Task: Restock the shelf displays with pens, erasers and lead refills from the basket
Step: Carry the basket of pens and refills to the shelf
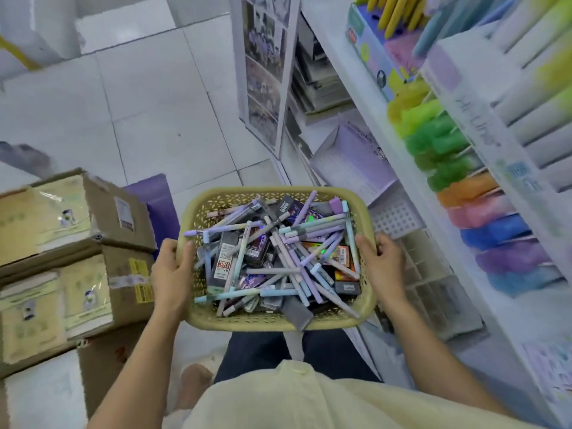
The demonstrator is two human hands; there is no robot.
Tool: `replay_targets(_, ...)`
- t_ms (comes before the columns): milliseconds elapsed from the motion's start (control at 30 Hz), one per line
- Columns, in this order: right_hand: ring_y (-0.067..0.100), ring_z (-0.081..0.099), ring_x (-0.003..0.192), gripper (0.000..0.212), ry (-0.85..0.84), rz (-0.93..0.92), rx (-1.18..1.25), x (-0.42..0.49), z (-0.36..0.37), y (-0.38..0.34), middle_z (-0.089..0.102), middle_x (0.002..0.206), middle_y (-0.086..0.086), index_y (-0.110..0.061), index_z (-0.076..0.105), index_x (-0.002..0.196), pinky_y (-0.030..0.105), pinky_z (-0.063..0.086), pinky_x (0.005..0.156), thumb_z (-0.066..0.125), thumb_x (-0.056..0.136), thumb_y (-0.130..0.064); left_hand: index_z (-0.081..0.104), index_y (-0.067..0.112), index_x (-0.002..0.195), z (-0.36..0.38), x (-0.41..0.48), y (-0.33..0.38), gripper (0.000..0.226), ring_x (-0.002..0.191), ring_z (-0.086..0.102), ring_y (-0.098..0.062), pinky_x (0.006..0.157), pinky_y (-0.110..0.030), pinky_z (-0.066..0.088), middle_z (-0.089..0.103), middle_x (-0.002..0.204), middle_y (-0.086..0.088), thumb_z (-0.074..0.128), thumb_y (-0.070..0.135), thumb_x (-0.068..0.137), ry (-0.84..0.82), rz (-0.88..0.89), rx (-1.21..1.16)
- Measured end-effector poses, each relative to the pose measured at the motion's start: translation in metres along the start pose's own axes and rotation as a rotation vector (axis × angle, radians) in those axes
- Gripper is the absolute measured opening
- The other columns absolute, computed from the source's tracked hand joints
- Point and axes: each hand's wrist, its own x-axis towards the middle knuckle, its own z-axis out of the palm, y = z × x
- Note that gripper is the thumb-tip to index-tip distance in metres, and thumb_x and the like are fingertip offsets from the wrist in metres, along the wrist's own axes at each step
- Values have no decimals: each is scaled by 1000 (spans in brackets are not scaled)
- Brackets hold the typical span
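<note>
Pale tiled floor [148, 119], stacked cardboard boxes [93, 218] at left, white shelving [334, 57] along the right.

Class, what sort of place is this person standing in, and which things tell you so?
Probably a stationery shop aisle. Shelves on the right hold colour-sorted highlighters, taped cardboard cartons are stacked at left, and the left hand and right hand hold a basket of pens.

- A white tiled floor [148, 97] is seen at the left; taped cardboard boxes [77, 258] are stacked on it, near left.
- White shelving [337, 57] is set along the right, on which highlighters [439, 140] are ranked by colour and a lavender carton [353, 162] is kept lower down.
</note>
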Motion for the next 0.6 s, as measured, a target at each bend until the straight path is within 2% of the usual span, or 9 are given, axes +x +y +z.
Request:
replay_targets(67,16,49,58,29,80,27,61,3,10,-2,55,63,11,-11,54,70,32,40,59,63,93,-28,44,17,78,3,32,8,30,63,44,-19,59,-38,37,50,71,-5,49,39,98,-60,18,12)
replay_targets(167,24,55,63,23,167,33,102,5,23,-6,61,70,13,-14,59,76,35,44,61,62,94,-27,42,13,77,10,75,26,35,60,39,-18,56,-37,33,46,66,-3,48,39,99,-123,119,101)
replay_targets(200,21,56,62,20,204,37,112,5,25,-8,63,69,6,-22,61,75,33,44,60,61,94,-26,40,12,77,13,86,33,35,58,37,-17,56,-36,32,44,65,-3,48,39,99,-152,143,114)
replay_targets(267,6,49,57,31,277,52,115,1,29,-12,57,61,-12,-38,58,68,22,39,56,61,95,-24,38,12,76,19,104,46,36,57,34,-17,55,-36,30,40,63,-2,48,36,100,-202,185,132)
replay_targets(300,3,44,55,36,305,64,114,-1,30,-11,52,58,-14,-40,54,64,19,36,54,61,95,-24,37,12,75,23,111,51,35,57,33,-16,54,-36,29,39,63,-1,48,35,100,-228,201,145)
replay_targets(400,10,36,55,35,387,100,125,-7,31,-2,39,58,-6,-20,45,64,29,31,55,61,95,-26,41,12,76,35,125,59,34,59,34,-14,55,-36,31,42,64,1,49,35,99,-287,231,153)
replay_targets(433,9,35,54,36,406,114,133,-8,31,0,39,57,-6,-16,44,65,28,30,55,61,95,-27,40,13,76,40,129,62,33,59,34,-14,55,-36,31,42,64,1,49,35,99,-307,240,150)
replay_targets(533,2,34,49,40,473,151,140,-18,34,2,40,51,-13,-23,40,61,16,27,49,61,95,-23,40,15,76,47,136,71,32,59,35,-12,55,-35,31,43,65,1,50,34,99,-350,280,169)
replay_targets(600,2,31,48,44,527,177,162,-25,35,1,34,52,-11,-19,34,61,15,26,48,62,94,-22,39,17,74,49,139,79,33,57,34,-11,55,-35,31,43,63,1,51,34,99,-380,310,189)
